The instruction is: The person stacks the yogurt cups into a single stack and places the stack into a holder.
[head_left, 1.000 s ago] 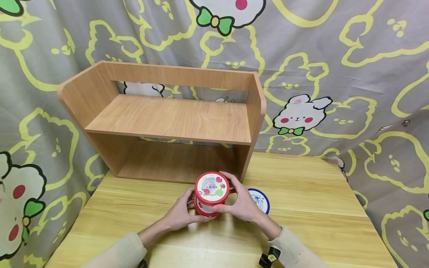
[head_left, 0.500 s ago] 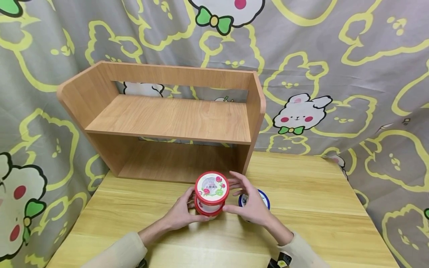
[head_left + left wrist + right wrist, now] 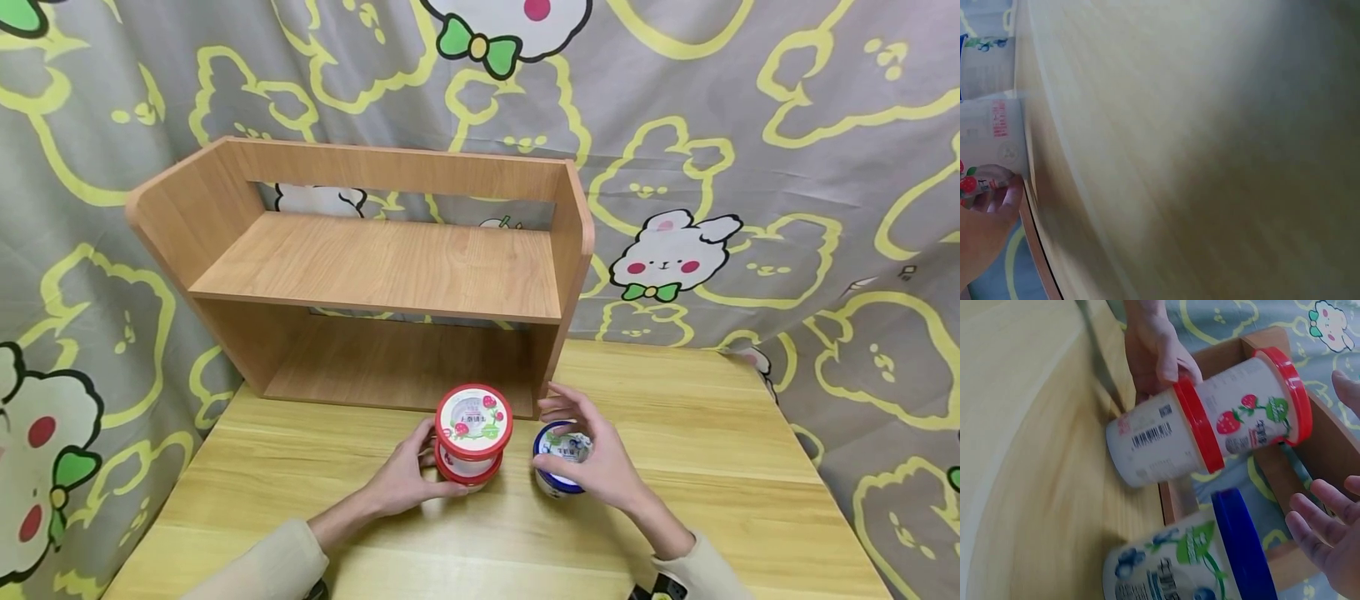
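Two white tubs with red lids and strawberry prints stand stacked on the table, the upper tub [image 3: 474, 421] resting on the lower tub [image 3: 1150, 440]. My left hand [image 3: 402, 477] holds the lower one from the left, its thumb in front and fingers behind. To the right of the stack stands a blueberry-print tub [image 3: 562, 447] with a blue lid. Over and around this lid my right hand [image 3: 600, 457] is spread, thumb on the near side. In the right wrist view its fingers [image 3: 1319, 534] are apart from the blue-lidded tub.
A two-level wooden shelf [image 3: 375, 258] stands behind the tubs, its lower front edge close to the stack. The wooden table [image 3: 712, 467] stretches out to the right. A patterned grey curtain [image 3: 787, 167] hangs at the back and sides.
My right hand has let go of the upper strawberry tub and moved right, over the blue-lidded tub. My left hand and the stack have stayed in place.
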The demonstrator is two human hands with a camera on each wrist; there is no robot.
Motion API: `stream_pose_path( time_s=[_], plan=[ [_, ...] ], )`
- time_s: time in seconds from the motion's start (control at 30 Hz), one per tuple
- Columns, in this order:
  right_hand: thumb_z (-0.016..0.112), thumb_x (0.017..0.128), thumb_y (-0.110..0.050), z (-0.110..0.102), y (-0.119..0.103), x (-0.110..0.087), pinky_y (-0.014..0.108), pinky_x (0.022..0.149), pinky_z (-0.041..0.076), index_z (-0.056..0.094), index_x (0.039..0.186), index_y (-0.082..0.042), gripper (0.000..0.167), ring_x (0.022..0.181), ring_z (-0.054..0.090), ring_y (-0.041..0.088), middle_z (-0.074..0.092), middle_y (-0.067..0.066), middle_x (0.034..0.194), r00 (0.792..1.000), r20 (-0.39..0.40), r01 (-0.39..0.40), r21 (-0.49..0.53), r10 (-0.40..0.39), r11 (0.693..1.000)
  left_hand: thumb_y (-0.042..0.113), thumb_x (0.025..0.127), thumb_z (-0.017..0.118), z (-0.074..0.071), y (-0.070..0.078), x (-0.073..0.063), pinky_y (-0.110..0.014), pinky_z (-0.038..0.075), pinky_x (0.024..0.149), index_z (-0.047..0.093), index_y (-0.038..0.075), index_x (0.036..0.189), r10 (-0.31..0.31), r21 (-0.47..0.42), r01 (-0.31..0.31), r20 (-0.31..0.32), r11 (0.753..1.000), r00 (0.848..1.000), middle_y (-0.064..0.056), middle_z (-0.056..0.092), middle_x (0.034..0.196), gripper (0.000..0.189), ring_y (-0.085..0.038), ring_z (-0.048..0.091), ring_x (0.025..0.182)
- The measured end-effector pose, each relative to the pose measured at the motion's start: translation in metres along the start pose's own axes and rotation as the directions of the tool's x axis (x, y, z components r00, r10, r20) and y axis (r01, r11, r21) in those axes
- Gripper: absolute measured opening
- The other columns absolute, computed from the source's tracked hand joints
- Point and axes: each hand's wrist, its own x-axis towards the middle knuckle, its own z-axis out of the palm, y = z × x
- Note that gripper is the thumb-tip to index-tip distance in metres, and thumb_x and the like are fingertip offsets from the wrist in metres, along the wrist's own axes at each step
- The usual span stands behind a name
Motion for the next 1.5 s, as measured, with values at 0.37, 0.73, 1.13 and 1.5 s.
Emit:
stream_pose_path(
  time_s=[0.37,0.73,1.13,1.5],
  plan=[
    [0.089,0.077,-0.001,-0.024,0.005,-0.01,0.031,0.09,0.06,0.049,0.154,-0.019,0.088,0.115,0.067,0.014,0.069,-0.001,0.132,0.998,-0.051,0.016,-0.066,-0.02,0.998,0.027,0.08,0.094,0.0,0.0,0.0,-0.042,0.052,0.116,0.038,0.014,0.155,0.0,-0.004,0.0,0.001,1.0,1.0,-0.013,0.053,0.153,0.094,-0.032,0.058,0.141],
    [0.087,0.076,0.006,-0.045,0.018,-0.021,0.023,0.09,0.059,0.051,0.152,-0.011,0.086,0.114,0.067,0.009,0.068,-0.01,0.131,0.995,-0.096,0.024,-0.075,-0.031,0.997,0.026,0.08,0.094,0.0,0.001,0.0,-0.043,0.051,0.117,0.038,0.015,0.156,-0.005,-0.001,0.005,0.005,1.0,1.0,-0.013,0.053,0.153,0.095,-0.033,0.058,0.141],
    [0.083,0.076,0.015,-0.059,0.041,-0.035,0.02,0.092,0.057,0.048,0.152,-0.001,0.085,0.116,0.067,0.009,0.068,-0.01,0.135,0.995,-0.087,0.044,-0.004,-0.044,0.999,0.026,0.08,0.094,0.0,0.0,0.0,-0.043,0.052,0.116,0.038,0.014,0.155,-0.007,-0.008,0.007,0.005,1.0,1.0,-0.012,0.053,0.153,0.094,-0.033,0.057,0.141],
    [0.083,0.075,0.016,-0.059,0.062,-0.047,0.019,0.096,0.056,0.046,0.152,0.003,0.087,0.118,0.066,0.01,0.066,-0.009,0.138,0.996,-0.074,0.04,0.017,-0.038,0.999,0.026,0.08,0.094,0.001,0.0,0.0,-0.042,0.052,0.116,0.039,0.014,0.154,0.001,-0.019,-0.001,0.005,1.0,1.0,-0.012,0.053,0.153,0.093,-0.032,0.058,0.141]
  ],
)
